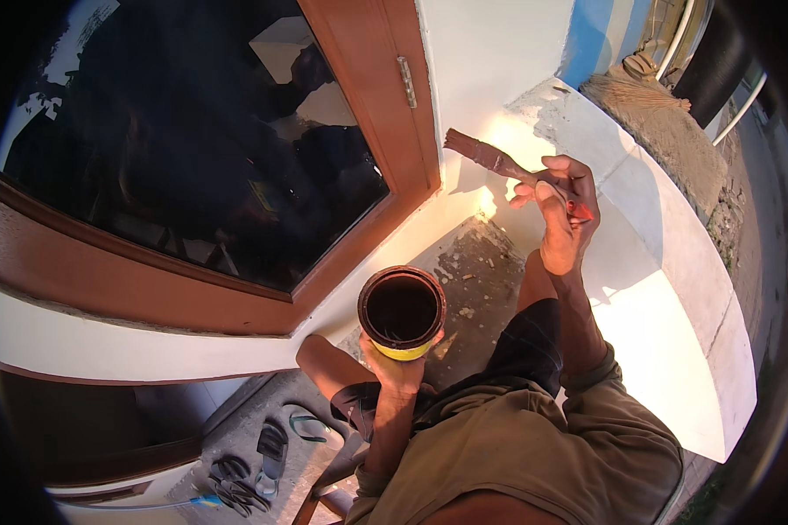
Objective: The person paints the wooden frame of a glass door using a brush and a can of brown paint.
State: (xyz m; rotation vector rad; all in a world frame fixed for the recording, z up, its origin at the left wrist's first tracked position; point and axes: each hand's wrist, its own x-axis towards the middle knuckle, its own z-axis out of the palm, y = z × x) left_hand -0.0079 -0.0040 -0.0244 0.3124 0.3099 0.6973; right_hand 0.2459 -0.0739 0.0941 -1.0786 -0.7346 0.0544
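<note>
My right hand (566,210) grips a paintbrush (497,161) by its handle, with a red handle end showing at the palm. The bristles are coated in brown paint and point left, close to the white wall edge beside the window frame. Below and to the left, my left hand (397,366) holds a round paint can (402,347) from underneath and around its side. The can has a yellow lower side and a paint-stained rim, and its inside is dark. Brush and can are apart. The brown-painted window frame (359,249) with its dark glass lies left of both hands.
A metal hinge (407,82) sits on the frame. White ledge slabs (674,262) curve along the right. Several sandals (271,448) lie on the floor at lower left, near a wooden piece (331,477). The floor (473,280) between wall and legs is paint-spotted. A broom (643,87) rests at upper right.
</note>
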